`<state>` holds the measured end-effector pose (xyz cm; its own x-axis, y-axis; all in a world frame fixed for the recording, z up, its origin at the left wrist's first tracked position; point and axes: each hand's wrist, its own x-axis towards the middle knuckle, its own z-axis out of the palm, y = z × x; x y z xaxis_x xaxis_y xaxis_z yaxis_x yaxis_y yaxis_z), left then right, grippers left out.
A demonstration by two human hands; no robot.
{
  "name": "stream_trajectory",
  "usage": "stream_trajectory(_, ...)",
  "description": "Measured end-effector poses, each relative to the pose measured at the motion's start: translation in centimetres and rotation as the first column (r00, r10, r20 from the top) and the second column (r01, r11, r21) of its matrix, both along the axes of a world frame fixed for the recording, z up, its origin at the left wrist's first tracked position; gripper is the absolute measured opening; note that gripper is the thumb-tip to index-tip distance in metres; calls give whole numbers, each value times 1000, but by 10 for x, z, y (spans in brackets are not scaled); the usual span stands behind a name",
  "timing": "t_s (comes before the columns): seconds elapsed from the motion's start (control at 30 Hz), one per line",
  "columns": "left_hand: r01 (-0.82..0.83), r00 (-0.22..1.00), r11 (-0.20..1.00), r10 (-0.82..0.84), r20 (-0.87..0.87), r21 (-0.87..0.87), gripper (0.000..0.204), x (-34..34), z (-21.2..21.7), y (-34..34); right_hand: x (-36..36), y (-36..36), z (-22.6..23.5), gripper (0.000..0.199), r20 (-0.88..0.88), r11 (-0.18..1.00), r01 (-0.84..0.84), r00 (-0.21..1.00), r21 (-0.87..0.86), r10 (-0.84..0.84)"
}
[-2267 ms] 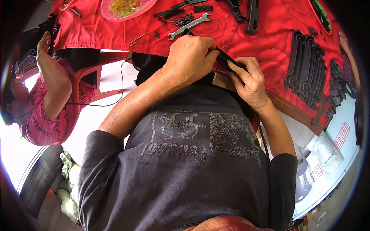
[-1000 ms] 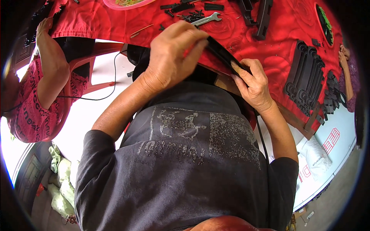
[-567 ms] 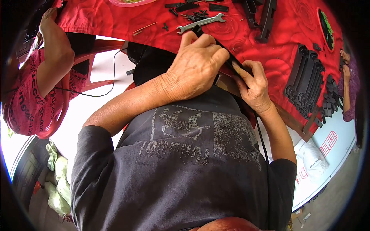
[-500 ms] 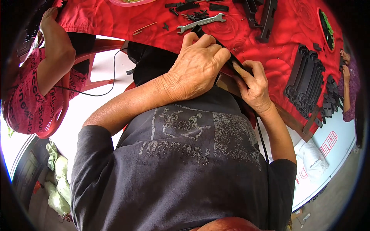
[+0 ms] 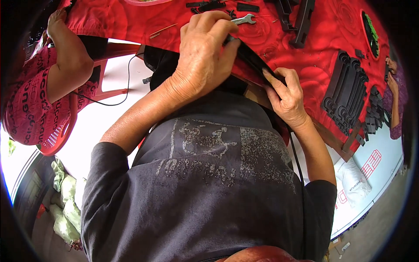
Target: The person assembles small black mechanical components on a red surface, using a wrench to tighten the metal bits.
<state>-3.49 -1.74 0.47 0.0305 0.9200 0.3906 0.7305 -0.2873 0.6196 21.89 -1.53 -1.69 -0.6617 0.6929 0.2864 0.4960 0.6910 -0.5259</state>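
A long narrow black plastic strip (image 5: 253, 58) slants across the near edge of the red-covered table. My right hand (image 5: 286, 98) grips its near end, with thumb underneath and fingers pressed on top. Over the far end is my left hand (image 5: 203, 56), fingers curled and the thumb against the strip; its exact grip is partly hidden. Beyond the left fingertips lies a metal open-end wrench (image 5: 245, 19), its other end covered by the hand. Loose small black parts near the wrench are mostly hidden too.
Black plastic bars lie in a row (image 5: 346, 89) on the right, beside a heap of small black pieces (image 5: 375, 112). Larger black rails (image 5: 301, 26) are at the back. Another person's leg (image 5: 70, 72) and a red chair (image 5: 59, 142) are left; a person's arm (image 5: 394, 94) is far right.
My left hand has turned and shifted up and left toward the strip's far end, now covering much of the wrench and the loose parts. My right hand has stayed put.
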Motion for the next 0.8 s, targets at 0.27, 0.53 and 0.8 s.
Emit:
stream_trajectory(0.27,27,993,996,-17,116,-85,35,-2,-13,-5,1,-1,-1,47,13,1000,-8,1000,3,8)
stream_trajectory(0.53,-35,965,996,56,257,-84,36,1,-23,-13,2,-2,0,50,31,1000,-13,999,9,13)
stream_trajectory(0.8,-4,951,1000,11,308,-24,25,4,-24,-4,0,-1,-2,47,18,1000,2,1000,9,-2)
